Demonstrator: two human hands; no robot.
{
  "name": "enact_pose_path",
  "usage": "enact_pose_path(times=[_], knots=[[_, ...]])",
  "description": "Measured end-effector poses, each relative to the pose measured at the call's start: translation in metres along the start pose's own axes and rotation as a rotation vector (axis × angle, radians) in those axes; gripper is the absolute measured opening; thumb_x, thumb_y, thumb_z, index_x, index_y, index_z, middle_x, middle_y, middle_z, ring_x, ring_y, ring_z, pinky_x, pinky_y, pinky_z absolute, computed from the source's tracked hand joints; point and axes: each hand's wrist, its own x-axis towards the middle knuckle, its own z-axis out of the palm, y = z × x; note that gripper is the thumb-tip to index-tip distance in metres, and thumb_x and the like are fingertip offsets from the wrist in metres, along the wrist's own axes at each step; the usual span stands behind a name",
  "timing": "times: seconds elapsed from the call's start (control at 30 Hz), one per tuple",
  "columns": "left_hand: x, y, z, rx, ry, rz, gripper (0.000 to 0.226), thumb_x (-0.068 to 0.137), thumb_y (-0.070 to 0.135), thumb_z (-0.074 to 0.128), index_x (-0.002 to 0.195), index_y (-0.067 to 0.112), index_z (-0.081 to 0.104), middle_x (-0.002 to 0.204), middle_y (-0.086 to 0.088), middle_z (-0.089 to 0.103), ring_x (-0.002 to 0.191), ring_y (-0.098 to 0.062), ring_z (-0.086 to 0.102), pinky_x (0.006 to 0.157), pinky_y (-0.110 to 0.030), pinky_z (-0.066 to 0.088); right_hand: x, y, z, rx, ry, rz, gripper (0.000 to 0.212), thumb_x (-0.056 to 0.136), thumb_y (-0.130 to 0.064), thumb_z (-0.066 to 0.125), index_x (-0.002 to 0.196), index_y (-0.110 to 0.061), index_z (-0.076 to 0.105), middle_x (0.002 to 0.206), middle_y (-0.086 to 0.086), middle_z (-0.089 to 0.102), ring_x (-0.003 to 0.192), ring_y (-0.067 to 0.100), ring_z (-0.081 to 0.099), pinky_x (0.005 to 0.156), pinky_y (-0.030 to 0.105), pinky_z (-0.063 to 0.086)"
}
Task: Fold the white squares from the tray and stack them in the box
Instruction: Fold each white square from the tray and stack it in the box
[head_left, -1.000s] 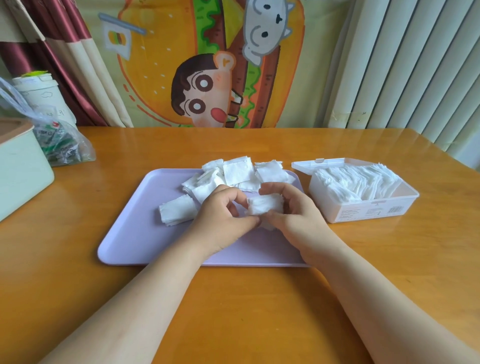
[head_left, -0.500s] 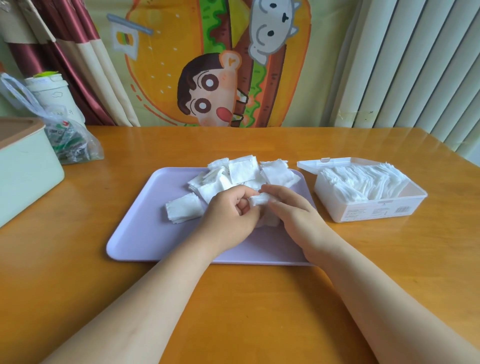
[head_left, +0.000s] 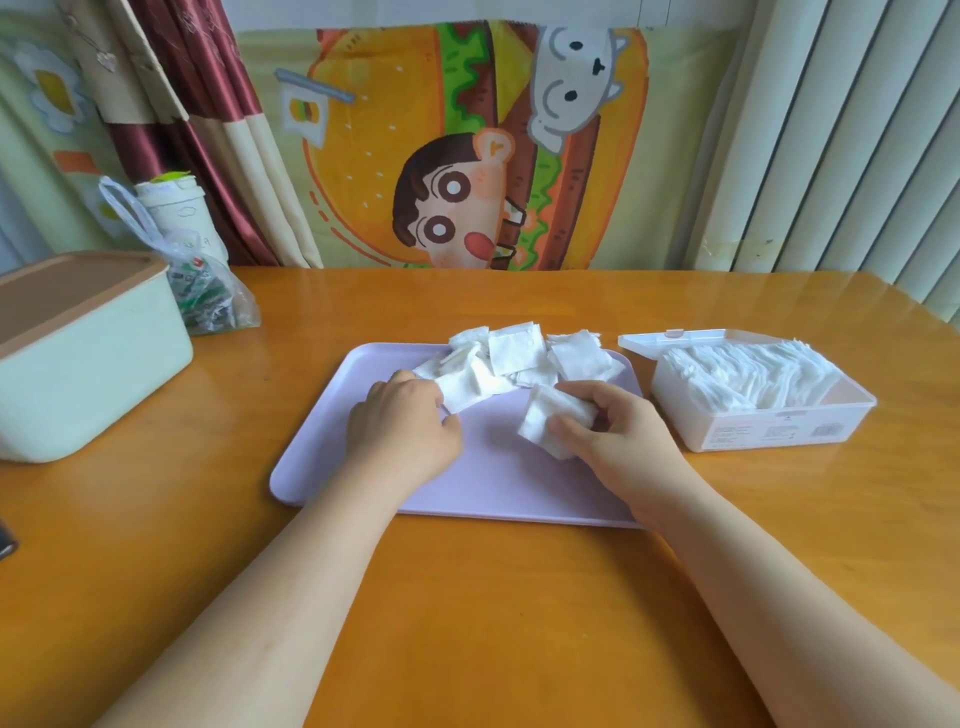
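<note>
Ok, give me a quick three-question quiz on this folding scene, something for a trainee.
1. Multiple choice: the right hand holds a) a white square, b) a plastic bag, c) nothing.
2. True or false: the box to the right of the tray already holds white squares.
3. Fill in: the box's lid is ____.
Key: 1 a; 2 true; 3 open.
</note>
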Motion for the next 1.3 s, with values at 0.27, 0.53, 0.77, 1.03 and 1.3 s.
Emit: enact_pose_path(times=[0.27,0.53,0.77,1.03,1.3], knots=[[-0.01,0.02,0.017,-0.53,-0.097,0.21,0.03,0.101,0.023,0.058,0.127,0.031,0.07,0.127,0.016,0.068,0.12,-0.006,0.062,0.103,-0.032,0.051,0.002,0.002,-0.002,0.056,0.029,-0.009,0.032,0.093,-0.021,0.074,0.123,-0.028,0.071,0.1,-0.004,0.077,0.082,0.005,0.069,0.07,0.018,0.053],[-0.007,0.006,0.025,-0.459,-0.07,0.145,0.04,0.094,0.03,0.072,0.133,0.031,0.065,0.129,0.014,0.066,0.12,-0.01,0.061,0.102,-0.037,0.052,0.004,0.005,-0.002,0.062,0.039,-0.014,0.034,0.092,-0.024,0.074,0.125,-0.028,0.069,0.099,-0.003,0.077,0.087,0.01,0.071,0.075,0.024,0.056],[-0.01,0.013,0.024,-0.49,0.009,0.187,0.032,0.088,0.023,0.078,0.116,0.035,0.07,0.109,0.017,0.06,0.092,-0.004,0.058,0.085,-0.032,0.053,0.003,0.005,-0.003,0.069,0.02,-0.012,0.033,0.091,-0.024,0.075,0.124,-0.028,0.07,0.099,-0.005,0.077,0.087,0.007,0.071,0.076,0.023,0.055],[-0.01,0.014,0.017,-0.723,-0.032,0.033,0.019,0.087,0.015,0.07,0.092,0.031,0.062,0.102,0.012,0.065,0.094,-0.008,0.061,0.074,-0.027,0.05,0.002,0.003,-0.004,0.078,0.046,-0.014,0.034,0.091,-0.023,0.076,0.124,-0.027,0.071,0.101,-0.003,0.077,0.088,0.009,0.072,0.075,0.022,0.057],[-0.01,0.017,0.009,-1.153,0.073,-0.022,0.035,0.087,0.014,0.07,0.113,0.037,0.07,0.115,0.012,0.074,0.109,-0.012,0.07,0.095,-0.043,0.059,0.0,-0.004,-0.005,0.129,0.146,-0.021,0.033,0.093,-0.02,0.073,0.125,-0.029,0.07,0.103,0.001,0.075,0.076,0.002,0.066,0.066,0.013,0.051]])
